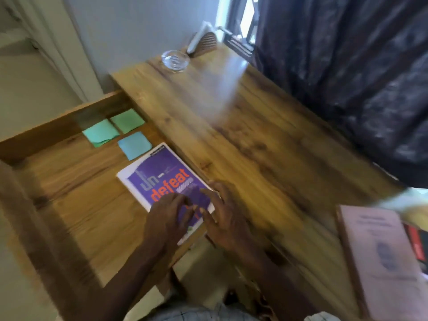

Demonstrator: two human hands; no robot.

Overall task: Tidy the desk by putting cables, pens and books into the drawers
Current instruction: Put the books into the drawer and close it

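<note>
A purple book (159, 174) with orange lettering and a white border lies flat in the open wooden drawer (69, 181), close under the desk's front edge. My left hand (166, 218) rests on the book's near end with its fingers spread. My right hand (225, 216) touches the book's near right corner with straight fingers, just beside the desk edge. A pale pink book (379, 258) lies on the desk top at the right, on top of other books of which a red and black edge (416, 242) shows.
Three sticky-note pads, two green (100, 133) (127, 120) and one blue (134, 144), lie at the drawer's far end. A glass ashtray (174, 60) and a napkin holder (203, 44) stand at the desk's (266, 135) far end. A dark curtain (347, 77) hangs behind the desk.
</note>
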